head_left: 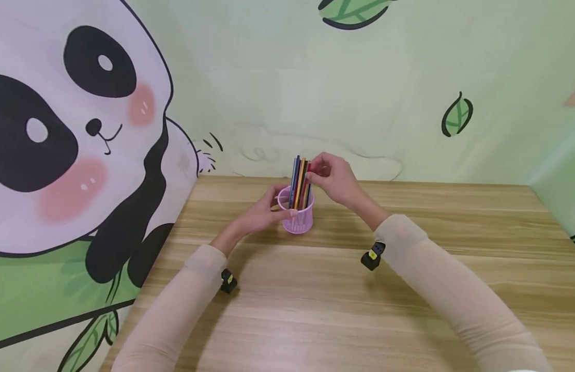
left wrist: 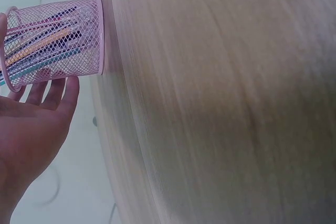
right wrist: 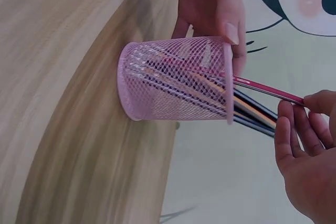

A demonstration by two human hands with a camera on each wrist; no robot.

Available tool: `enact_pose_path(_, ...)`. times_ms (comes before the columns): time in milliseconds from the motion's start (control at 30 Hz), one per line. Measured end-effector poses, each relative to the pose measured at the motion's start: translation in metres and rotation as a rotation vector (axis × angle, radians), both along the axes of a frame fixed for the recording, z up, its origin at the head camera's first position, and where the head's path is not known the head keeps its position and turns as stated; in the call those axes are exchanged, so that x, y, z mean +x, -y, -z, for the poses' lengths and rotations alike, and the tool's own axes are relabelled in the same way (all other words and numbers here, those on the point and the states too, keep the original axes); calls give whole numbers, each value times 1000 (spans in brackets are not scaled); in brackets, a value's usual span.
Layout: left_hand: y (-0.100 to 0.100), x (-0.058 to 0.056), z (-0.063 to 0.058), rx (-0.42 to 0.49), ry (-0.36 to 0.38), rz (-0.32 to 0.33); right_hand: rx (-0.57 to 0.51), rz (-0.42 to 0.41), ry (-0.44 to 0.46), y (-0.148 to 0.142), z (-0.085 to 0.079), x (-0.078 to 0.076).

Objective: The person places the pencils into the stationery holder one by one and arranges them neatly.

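Observation:
A pink mesh pen holder (head_left: 299, 225) stands upright on the wooden table, with several coloured pencils (head_left: 297, 178) leaning in it. My left hand (head_left: 261, 213) holds the holder from its left side, thumb at the front of the rim and fingers around the back. From the upper right, my right hand (head_left: 336, 180) pinches a red pencil (right wrist: 268, 88) near its top end, between thumb and fingertips. The lower part of that pencil is inside the holder, seen through the mesh in the right wrist view. Dark, orange and blue pencils sit beside it.
The wooden table (head_left: 287, 299) stretches toward me and to the right. Close behind the holder, the table's back edge meets a pale green wall covering (head_left: 408, 72) with leaf drawings. A large panda picture (head_left: 106, 150) covers the left side.

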State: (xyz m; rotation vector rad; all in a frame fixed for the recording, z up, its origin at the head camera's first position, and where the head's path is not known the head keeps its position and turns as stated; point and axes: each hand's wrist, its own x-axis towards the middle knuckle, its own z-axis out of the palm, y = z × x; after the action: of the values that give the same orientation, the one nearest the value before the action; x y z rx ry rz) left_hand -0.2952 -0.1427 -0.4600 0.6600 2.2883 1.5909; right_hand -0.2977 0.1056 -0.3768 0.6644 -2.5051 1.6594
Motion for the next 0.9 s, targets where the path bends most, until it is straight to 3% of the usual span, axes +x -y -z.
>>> enact_pose_path(233, 1, -1, 2, 18, 6, -2, -33, 30, 42, -2, 10, -3)
enact_pose_path(600, 0, 0, 2, -2, -5, -5, 27, -35, 41, -1, 29, 2)
enact_pose_path(900, -1, 2, 1, -5, -13, -11, 116, -66, 12, -18, 34, 11)
